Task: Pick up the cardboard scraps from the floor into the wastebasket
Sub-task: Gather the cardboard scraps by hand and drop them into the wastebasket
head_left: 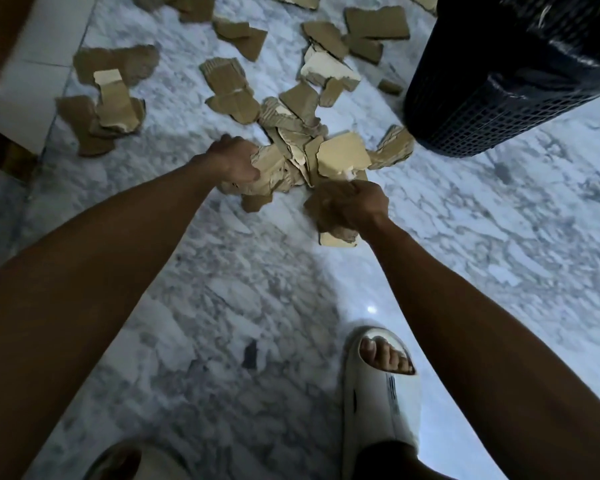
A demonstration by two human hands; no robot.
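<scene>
Reaching down together, two bare hands work one heap of cardboard scraps (302, 147) on the marble floor (499, 237): the left hand (234, 161) has its grip curled into the heap's near-left side, and the right hand (355, 206) has its grip clamped on a brown scrap (321, 206) at the heap's near-right edge. Beyond the heap, roughly a dozen more loose pieces lie scattered toward the top of the view, some overlapping, so an exact count cannot be told. One black mesh wastebasket (499, 112) with a dark liner stands at the upper right, just beside the heap. Two pale slides are visible below, the right slide (378, 393) with toes showing, the left slide (132, 459) partly cut off.
</scene>
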